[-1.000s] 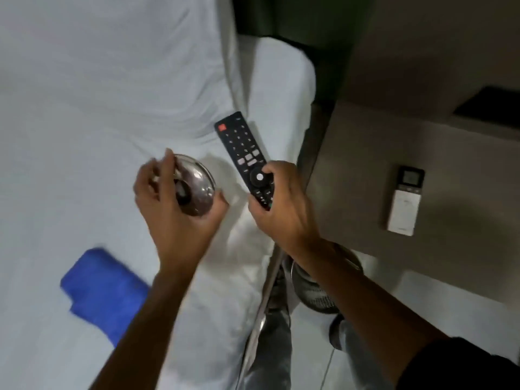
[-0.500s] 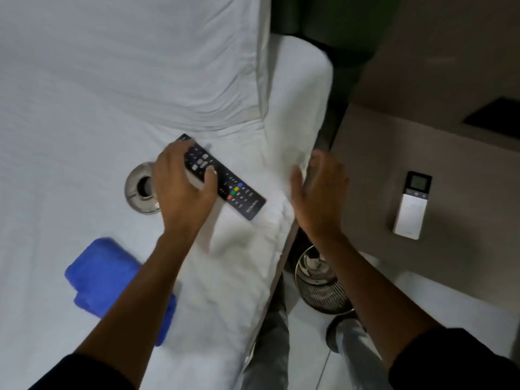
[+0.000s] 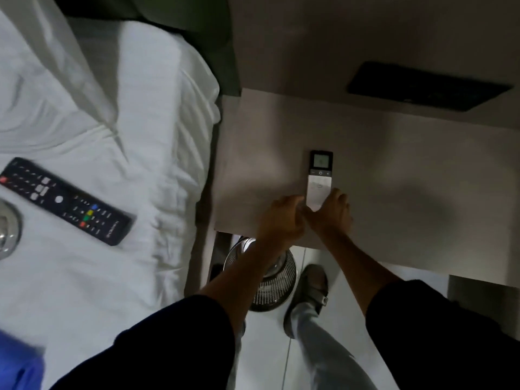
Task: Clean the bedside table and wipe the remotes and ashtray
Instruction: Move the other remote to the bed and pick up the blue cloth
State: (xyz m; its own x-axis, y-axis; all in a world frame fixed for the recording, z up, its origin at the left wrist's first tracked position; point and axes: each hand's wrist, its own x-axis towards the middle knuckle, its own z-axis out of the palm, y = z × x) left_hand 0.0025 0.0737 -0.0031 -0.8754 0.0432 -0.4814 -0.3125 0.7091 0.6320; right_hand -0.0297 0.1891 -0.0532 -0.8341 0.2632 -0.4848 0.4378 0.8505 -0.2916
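A white remote (image 3: 320, 175) with a small screen lies on the beige bedside table (image 3: 408, 170). My right hand (image 3: 333, 213) grips its near end, thumb on the left edge and fingers on the right. My left hand (image 3: 281, 218) sits curled against the same end from the left, and its hold is unclear. On the white bed (image 3: 98, 277), a black TV remote (image 3: 64, 201) lies diagonally. The metal ashtray (image 3: 7, 232) is cut off by the left edge just beyond it. A blue cloth (image 3: 17, 364) shows at the bottom left corner.
A mesh metal waste basket (image 3: 274, 288) stands on the floor under the table's front edge, between the bed and my foot (image 3: 312, 285). A dark panel (image 3: 427, 85) is set in the wall behind the table. A white pillow (image 3: 157, 80) fills the bed's head end.
My left hand has let go of the black remote, now lying on the bed beside the ashtray. Both hands have moved right to the bedside table and reached the white remote.
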